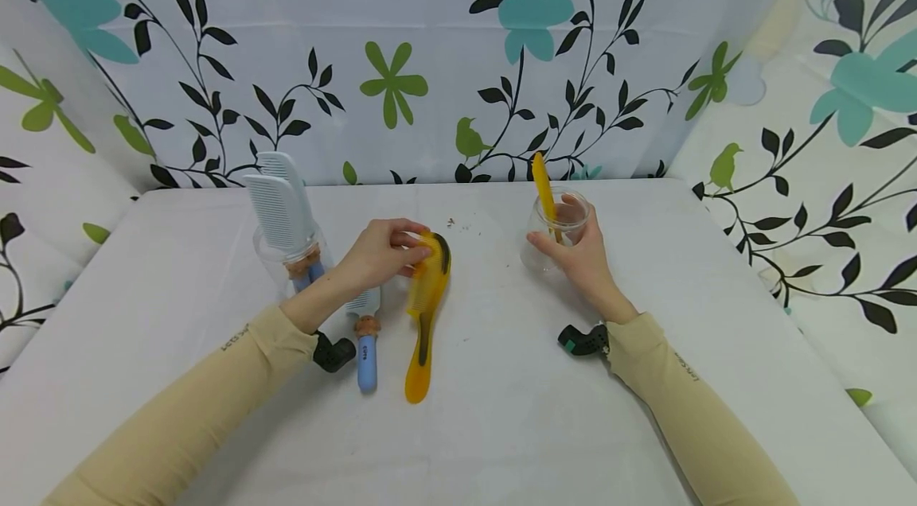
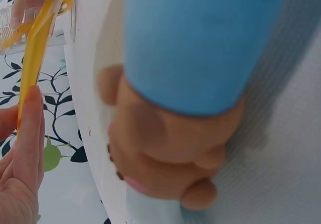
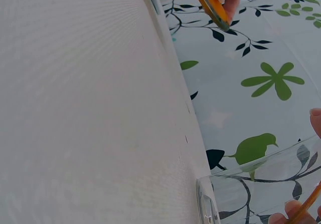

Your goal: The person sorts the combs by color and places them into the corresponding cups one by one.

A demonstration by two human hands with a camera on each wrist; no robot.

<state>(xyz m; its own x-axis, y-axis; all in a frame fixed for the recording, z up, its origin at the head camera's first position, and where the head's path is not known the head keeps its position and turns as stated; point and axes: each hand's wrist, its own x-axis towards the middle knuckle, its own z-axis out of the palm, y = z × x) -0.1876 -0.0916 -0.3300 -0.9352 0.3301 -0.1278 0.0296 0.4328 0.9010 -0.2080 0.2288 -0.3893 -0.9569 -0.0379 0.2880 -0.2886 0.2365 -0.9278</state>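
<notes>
My left hand (image 1: 380,253) pinches a yellow comb (image 1: 428,291) with a dark streak near its upper end, its handle pointing toward me. In the left wrist view the yellow comb (image 2: 34,53) is seen edge-on between thumb and fingers. On the right, my right hand (image 1: 586,263) grips a clear jar (image 1: 536,255), in which another yellow comb (image 1: 543,186) leans upright. The right wrist view shows the jar's base (image 3: 206,201) at the lower right. Beside the left wrist lies a pale blue comb (image 1: 367,359) with a blue handle and a brown animal figure.
At the back left, a clear container (image 1: 268,247) holds pale blue combs (image 1: 275,204), teeth end up, with brown figures at their necks. A patterned cloth (image 1: 430,13) hangs behind the white table (image 1: 494,410). Small dark specks lie near the table's back edge.
</notes>
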